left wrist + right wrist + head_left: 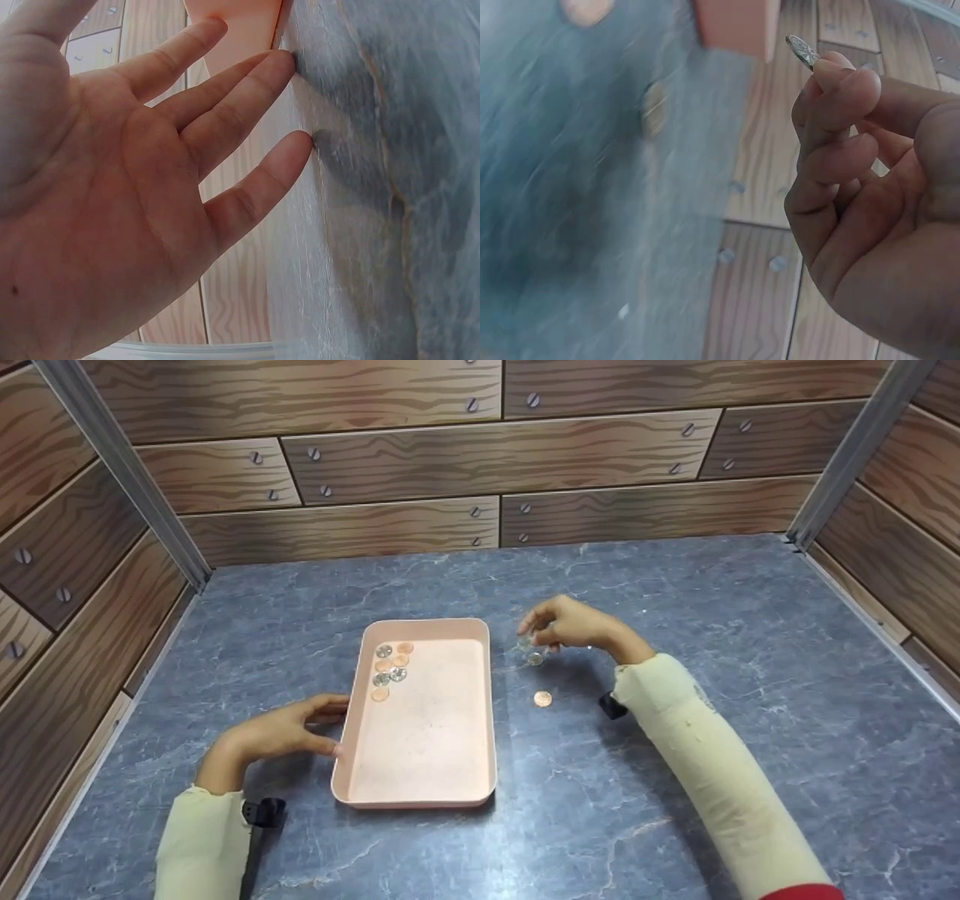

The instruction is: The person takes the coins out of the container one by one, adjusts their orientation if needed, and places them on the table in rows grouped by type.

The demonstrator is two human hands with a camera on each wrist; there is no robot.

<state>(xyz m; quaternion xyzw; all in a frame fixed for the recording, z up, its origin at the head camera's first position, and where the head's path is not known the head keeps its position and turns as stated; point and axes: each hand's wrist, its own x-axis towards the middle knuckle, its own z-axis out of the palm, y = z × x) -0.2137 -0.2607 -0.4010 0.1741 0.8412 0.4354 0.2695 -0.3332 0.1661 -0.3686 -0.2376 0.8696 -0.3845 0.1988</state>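
Note:
My right hand (574, 622) is raised over the table, right of a pink tray (420, 750). In the right wrist view, its thumb and fingertips pinch a silver coin (802, 52) by the edge. Below it on the table lies another silver-looking coin (535, 659), and a copper coin (543, 699) sits a little nearer. My left hand (274, 731) is at the tray's left wall, thumb and fingertips against or very near it. Its fingers look spread and fairly straight in the left wrist view. Several copper and silver coins (398, 674) lie in the tray's far left part.
The blue-grey marbled table (637, 825) is bounded by wood-patterned walls (390, 465) at the back and sides. Metal posts (847, 450) stand in the back corners. Small bright specks show on the table near my right hand.

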